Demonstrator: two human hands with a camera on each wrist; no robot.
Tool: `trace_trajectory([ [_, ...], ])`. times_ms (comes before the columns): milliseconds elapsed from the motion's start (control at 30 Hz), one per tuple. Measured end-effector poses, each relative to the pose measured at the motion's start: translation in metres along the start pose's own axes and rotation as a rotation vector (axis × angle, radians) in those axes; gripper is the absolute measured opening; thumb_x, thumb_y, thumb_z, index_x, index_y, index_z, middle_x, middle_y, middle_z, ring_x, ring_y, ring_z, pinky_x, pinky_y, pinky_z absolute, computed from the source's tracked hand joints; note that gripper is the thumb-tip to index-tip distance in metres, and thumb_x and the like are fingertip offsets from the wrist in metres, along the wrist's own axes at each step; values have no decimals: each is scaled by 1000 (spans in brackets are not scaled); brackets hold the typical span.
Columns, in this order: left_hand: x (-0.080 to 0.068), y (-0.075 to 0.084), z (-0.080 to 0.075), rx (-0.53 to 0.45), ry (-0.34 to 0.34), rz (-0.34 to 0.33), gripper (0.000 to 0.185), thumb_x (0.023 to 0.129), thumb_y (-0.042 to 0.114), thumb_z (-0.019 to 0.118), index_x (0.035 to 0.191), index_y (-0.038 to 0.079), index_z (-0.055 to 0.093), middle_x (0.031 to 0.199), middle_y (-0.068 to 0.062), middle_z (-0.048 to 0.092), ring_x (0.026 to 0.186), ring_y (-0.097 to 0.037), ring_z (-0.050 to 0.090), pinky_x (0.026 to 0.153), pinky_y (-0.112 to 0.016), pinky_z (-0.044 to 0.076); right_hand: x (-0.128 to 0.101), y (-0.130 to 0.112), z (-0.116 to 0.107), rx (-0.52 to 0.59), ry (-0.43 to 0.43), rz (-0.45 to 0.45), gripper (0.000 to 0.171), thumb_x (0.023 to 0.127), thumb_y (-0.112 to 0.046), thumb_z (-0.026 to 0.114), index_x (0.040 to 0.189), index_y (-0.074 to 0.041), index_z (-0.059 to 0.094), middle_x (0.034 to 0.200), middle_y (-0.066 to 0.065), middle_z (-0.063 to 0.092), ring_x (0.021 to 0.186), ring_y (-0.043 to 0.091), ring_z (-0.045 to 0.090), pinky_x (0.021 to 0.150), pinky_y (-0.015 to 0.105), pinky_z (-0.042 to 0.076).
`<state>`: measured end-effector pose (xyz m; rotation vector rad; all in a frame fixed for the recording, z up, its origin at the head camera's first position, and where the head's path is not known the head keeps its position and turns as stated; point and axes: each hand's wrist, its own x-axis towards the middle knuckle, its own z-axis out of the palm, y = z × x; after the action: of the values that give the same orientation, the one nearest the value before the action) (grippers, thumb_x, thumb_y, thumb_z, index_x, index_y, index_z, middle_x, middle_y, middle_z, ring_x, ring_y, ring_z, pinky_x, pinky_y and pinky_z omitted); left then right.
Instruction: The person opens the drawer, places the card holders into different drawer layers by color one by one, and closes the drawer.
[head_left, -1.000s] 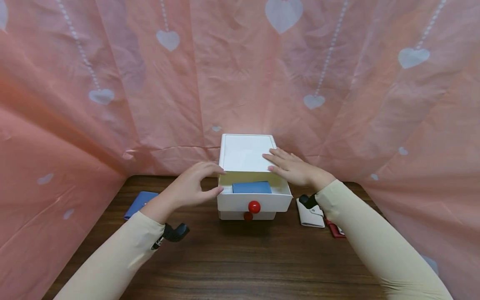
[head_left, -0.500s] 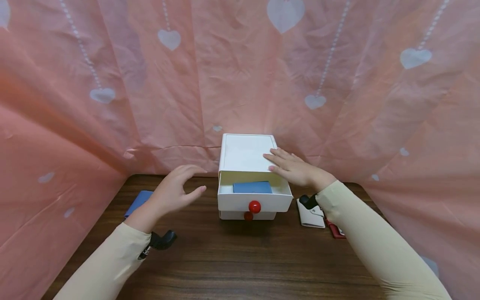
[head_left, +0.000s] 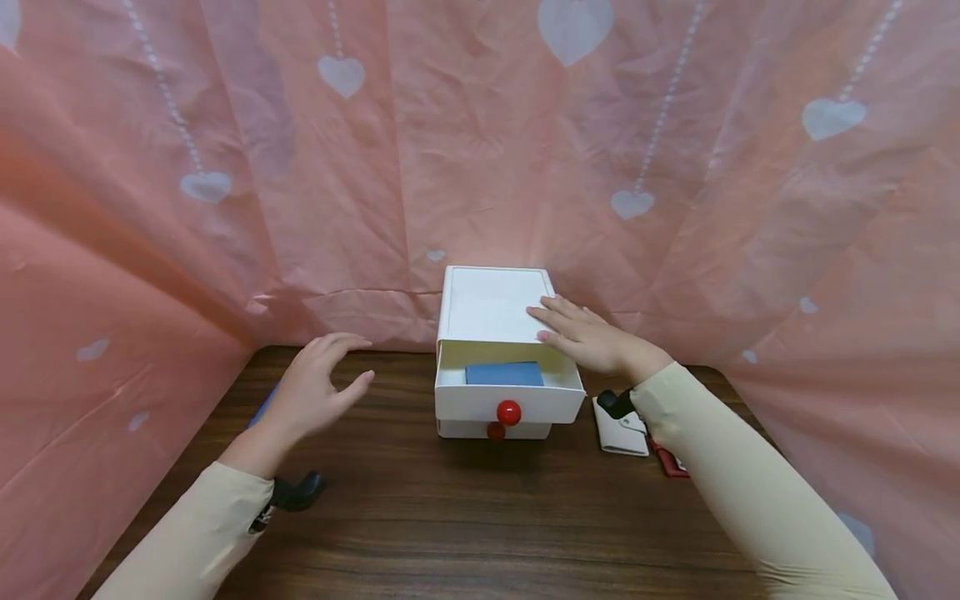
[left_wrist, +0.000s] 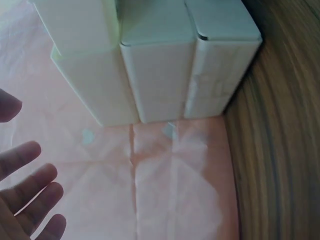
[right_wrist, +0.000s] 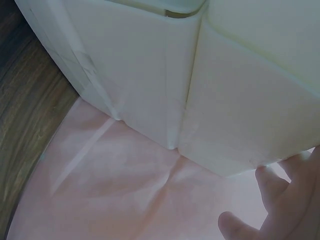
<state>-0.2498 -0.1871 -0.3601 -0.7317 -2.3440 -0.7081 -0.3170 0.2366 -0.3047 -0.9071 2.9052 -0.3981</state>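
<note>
A white drawer box [head_left: 491,304] with red round knobs stands at the back middle of the table. Its top drawer [head_left: 472,404] is pulled out, and a flat blue item [head_left: 504,374] lies inside. My right hand [head_left: 588,336] rests on the box's top right edge with fingers spread. To the left, apart from the box, my left hand [head_left: 311,392] hovers with its fingers loosely bent and nothing in it. A blue flat item [head_left: 262,406] is mostly hidden behind that hand. In the left wrist view the fingers [left_wrist: 37,200] hang free beside the box.
Right of the box lie a white snap-closed wallet [head_left: 621,429] and a red item [head_left: 670,460], partly covered by the right forearm. The dark wooden table [head_left: 480,517] stretches in front. Pink curtain [head_left: 480,167] with hearts hangs close behind and at both sides.
My left hand has moved left, away from the open drawer's side, and now covers most of the blue item on the table. The right hand has stayed on the box.
</note>
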Motion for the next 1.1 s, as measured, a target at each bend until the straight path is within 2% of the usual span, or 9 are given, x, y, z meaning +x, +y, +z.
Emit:
trace_trajectory([
  [100, -6, -7, -1, 19, 17, -32, 38, 89, 20, 75, 123, 6, 65, 125, -11, 63, 117, -35, 56, 98, -55, 41, -1, 0, 0, 10, 3, 5, 64, 105, -56, 30, 161, -24, 22, 168, 8, 9, 154, 30, 0, 117, 63, 4],
  [333, -22, -24, -4, 37, 15, -172, 43, 90, 20, 74, 129, 7, 62, 132, -14, 58, 123, -38, 51, 100, -58, 39, 0, -1, -1, 26, 3, 3, 65, 105, -56, 30, 161, -24, 23, 168, 9, 10, 154, 30, 0, 118, 63, 3],
  [633, -32, -43, 0, 47, 13, -288, 50, 92, 24, 72, 136, 5, 57, 139, -20, 52, 126, -45, 45, 100, -65, 35, 0, 0, 0, 4, 7, -12, 63, 106, -54, 30, 161, -24, 23, 168, 9, 9, 154, 31, 0, 117, 65, 4],
  [867, -38, -56, 3, 67, -41, -390, 58, 95, 34, 67, 142, 4, 50, 144, -24, 45, 129, -48, 40, 100, -67, 33, -1, 1, 1, -4, 16, -9, 62, 107, -52, 31, 161, -22, 24, 167, 11, 11, 154, 32, 1, 117, 65, 6],
  [1100, -47, -67, 6, 86, -70, -488, 62, 94, 32, 67, 145, 2, 46, 148, -28, 40, 129, -55, 34, 100, -70, 27, -1, 0, 0, 9, 8, 4, 63, 106, -55, 30, 161, -25, 23, 168, 8, 10, 154, 30, 0, 118, 63, 4],
])
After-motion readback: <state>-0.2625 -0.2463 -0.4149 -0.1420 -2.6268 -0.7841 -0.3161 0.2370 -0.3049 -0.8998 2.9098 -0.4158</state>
